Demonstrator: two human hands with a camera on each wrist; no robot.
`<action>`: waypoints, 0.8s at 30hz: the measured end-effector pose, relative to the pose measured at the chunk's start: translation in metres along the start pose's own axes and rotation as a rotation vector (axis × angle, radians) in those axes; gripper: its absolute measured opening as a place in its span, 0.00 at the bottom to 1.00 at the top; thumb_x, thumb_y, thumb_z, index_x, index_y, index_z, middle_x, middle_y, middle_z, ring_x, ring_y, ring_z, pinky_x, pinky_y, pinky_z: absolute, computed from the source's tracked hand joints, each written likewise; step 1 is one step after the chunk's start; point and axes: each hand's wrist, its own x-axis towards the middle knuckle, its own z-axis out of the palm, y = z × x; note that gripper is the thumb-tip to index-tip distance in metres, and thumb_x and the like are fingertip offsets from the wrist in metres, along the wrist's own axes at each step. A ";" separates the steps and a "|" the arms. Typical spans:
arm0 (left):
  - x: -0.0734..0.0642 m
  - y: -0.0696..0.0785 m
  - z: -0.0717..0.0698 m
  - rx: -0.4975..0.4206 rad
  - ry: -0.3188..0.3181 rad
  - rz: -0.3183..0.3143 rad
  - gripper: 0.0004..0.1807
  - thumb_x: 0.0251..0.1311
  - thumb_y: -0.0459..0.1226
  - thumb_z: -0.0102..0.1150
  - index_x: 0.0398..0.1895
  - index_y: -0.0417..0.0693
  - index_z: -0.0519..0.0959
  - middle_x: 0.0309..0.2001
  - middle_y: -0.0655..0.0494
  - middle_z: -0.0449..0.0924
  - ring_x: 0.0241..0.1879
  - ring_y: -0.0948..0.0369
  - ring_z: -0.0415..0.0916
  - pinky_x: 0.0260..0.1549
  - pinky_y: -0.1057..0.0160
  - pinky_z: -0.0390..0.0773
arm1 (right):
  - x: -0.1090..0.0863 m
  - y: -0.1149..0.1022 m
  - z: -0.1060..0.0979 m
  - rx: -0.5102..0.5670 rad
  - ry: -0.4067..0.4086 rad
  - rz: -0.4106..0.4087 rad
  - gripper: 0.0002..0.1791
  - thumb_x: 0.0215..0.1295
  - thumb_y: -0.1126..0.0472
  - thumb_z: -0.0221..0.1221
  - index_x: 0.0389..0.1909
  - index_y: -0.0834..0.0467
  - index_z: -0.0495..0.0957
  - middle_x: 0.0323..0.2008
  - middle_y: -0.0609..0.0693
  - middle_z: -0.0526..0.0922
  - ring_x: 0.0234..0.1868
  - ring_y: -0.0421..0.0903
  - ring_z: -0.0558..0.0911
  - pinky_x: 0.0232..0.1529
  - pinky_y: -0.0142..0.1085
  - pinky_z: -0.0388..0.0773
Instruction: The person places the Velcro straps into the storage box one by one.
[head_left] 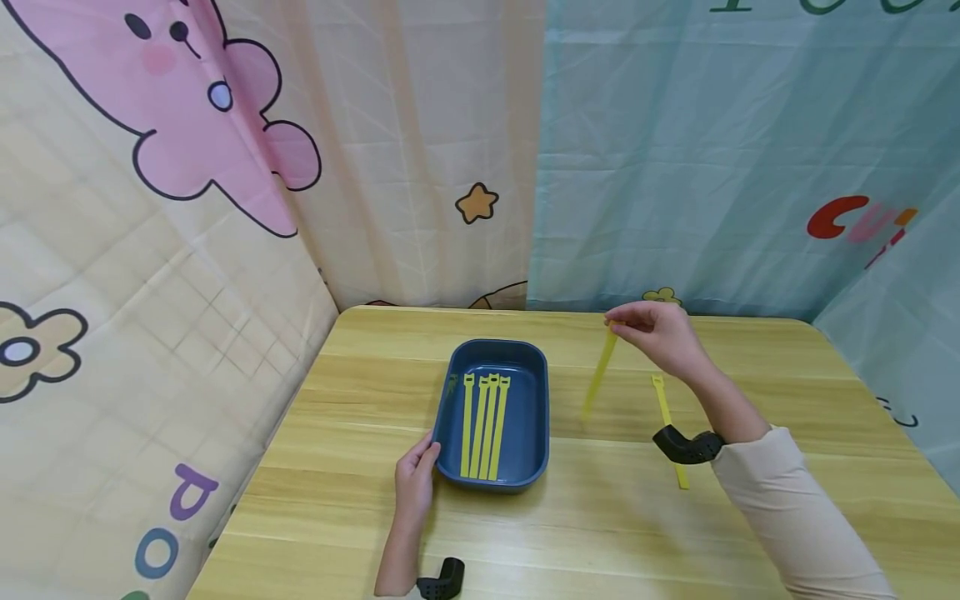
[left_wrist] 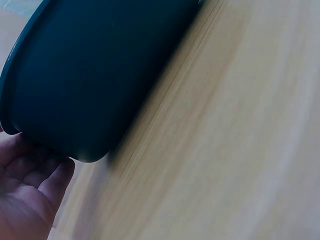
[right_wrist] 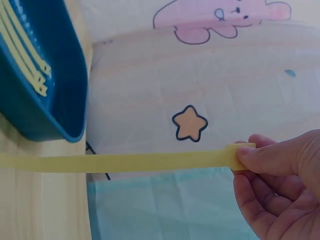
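High over the table, right of the tray, my right hand pinches a yellow cable tie by its wider head end. In the right wrist view the thumb presses on that head, and the flat strap stretches away to the left. My left hand grips the near left corner of a dark blue tray, thumb at the rim and fingers against the outer wall. Several yellow cable ties lie lengthwise side by side inside it, heads toward the far end.
Another yellow cable tie lies on the wooden table to the right, partly covered by the black wrist camera. Printed curtains hang behind the table and along its sides.
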 end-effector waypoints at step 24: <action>0.001 0.000 0.000 0.023 0.009 -0.011 0.17 0.56 0.30 0.45 0.48 0.28 0.67 0.50 0.40 0.67 0.53 0.56 0.61 0.49 0.68 0.63 | 0.004 -0.043 0.012 0.174 0.050 -0.075 0.12 0.50 0.62 0.58 0.36 0.62 0.78 0.34 0.56 0.79 0.32 0.47 0.78 0.30 0.28 0.75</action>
